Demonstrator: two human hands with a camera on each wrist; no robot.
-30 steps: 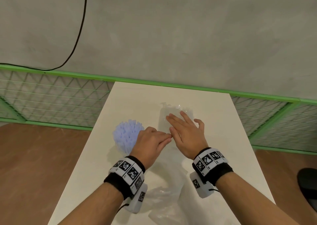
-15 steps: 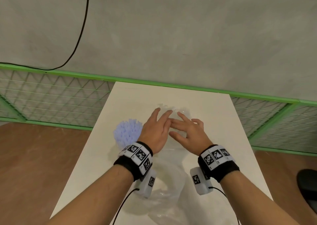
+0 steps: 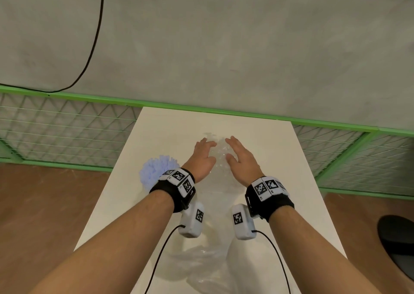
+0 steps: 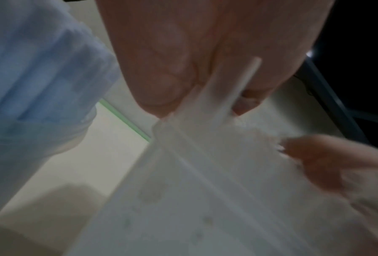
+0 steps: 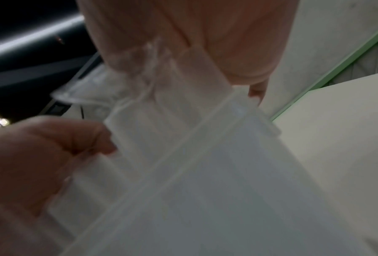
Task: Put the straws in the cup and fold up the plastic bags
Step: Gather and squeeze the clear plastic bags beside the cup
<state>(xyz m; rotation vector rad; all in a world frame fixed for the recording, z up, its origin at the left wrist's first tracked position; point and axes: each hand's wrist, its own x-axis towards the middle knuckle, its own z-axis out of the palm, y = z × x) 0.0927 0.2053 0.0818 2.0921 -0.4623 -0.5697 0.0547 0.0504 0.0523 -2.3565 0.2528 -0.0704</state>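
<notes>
Both our hands on the clear plastic bag [image 3: 220,159]

Our left hand [image 3: 200,158] and right hand [image 3: 243,159] pinch its far end on the table [image 3: 156,132].

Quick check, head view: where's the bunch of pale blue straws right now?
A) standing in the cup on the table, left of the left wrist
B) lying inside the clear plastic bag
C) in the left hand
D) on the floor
A: the pale blue straws stand bunched in the cup on the white table beside the left hand, which, like the right hand, is on the clear plastic bag.
</notes>
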